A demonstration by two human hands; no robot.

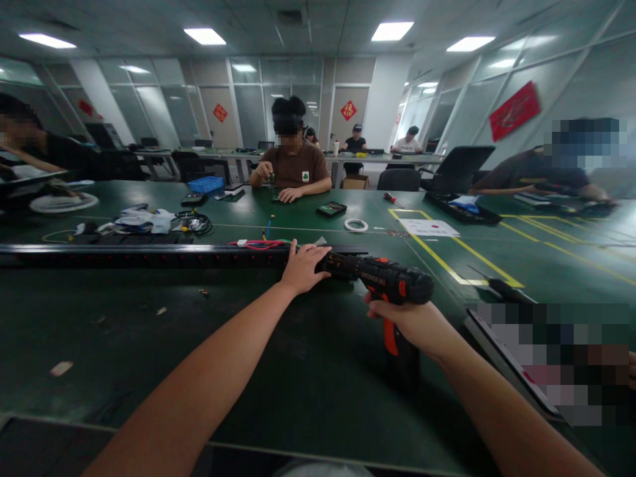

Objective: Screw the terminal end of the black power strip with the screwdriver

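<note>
A long black rail (163, 257) lies across the green table, running from the left edge to the middle. My left hand (304, 268) grips its right end, fingers laid over the top and thumb along the near side. My right hand (405, 321) is wrapped around the handle of a black and orange cordless drill (392, 281). The drill points left, its front end up against the rail's right end, close to my left hand. Whether a bit touches a screw there is hidden. Red wires (265, 244) with a white connector run along the rail's far side.
Beyond the rail are bundled cables (193, 224), a blue basket (206, 185), a white ring (356, 226) and a black case (332, 209). A screwdriver (511, 290) lies to the right. Opposite sits a person (298, 162) working with a small tool; other people sit around.
</note>
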